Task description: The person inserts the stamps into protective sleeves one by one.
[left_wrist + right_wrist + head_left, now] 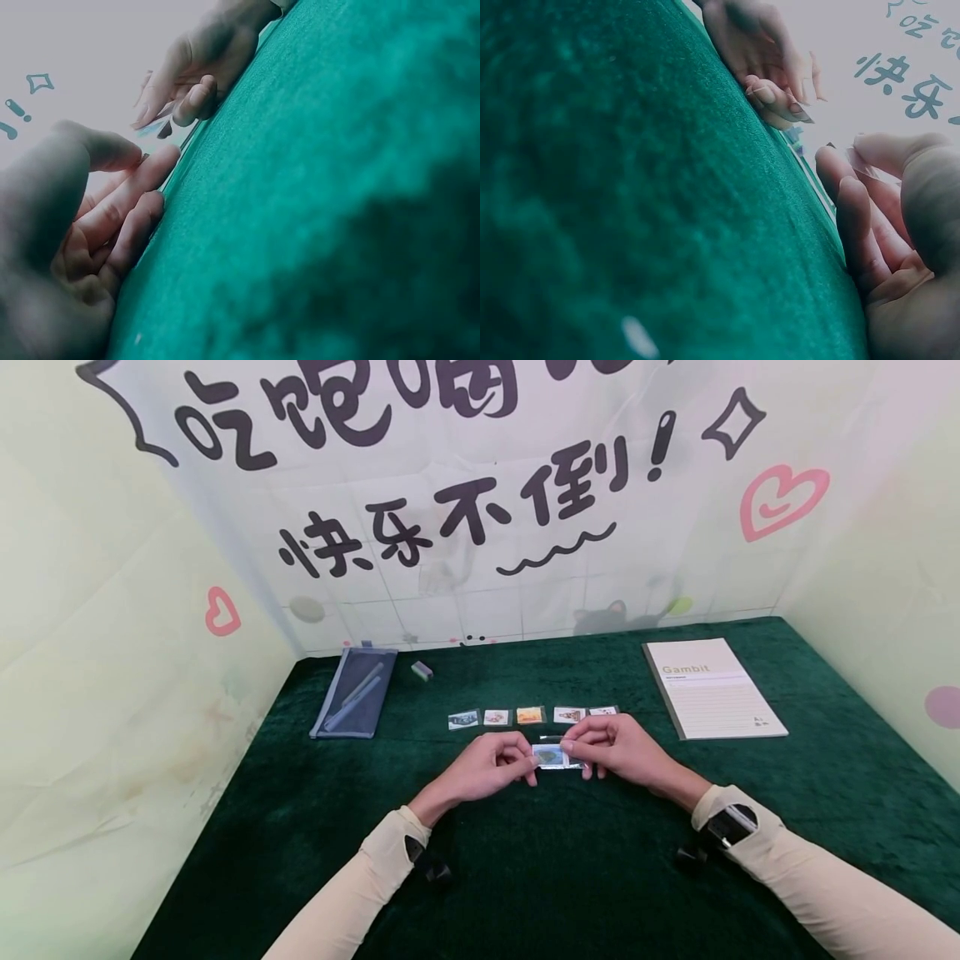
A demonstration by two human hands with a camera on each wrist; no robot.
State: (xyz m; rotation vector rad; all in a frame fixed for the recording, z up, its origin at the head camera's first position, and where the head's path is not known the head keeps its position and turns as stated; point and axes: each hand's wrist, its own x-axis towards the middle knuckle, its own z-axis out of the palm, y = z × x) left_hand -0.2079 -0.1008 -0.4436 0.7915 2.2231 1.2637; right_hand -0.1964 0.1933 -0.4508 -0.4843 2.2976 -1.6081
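Observation:
Between the two hands is a small stamp-like picture card [550, 755], blue and green with a pale border, with a clear plastic sleeve about it. My left hand [491, 766] pinches its left end between thumb and fingertips. On the other end, my right hand [626, 752] pinches the clear sleeve with thumb and forefinger, the other fingers curled below. Both wrist views show the hands facing each other just above the cloth; whether the card lies fully inside the sleeve cannot be told. Beyond the hands, similar sleeved cards [529, 716] lie in a row, the rightmost partly covered by the right hand.
A blue zip pouch [352, 693] with pens inside lies at the back left, and a small eraser-like block [422, 671] sits beside it. At the back right is a white notepad [716, 689]. Dark green cloth [525, 877] covers the table; printed curtains enclose three sides.

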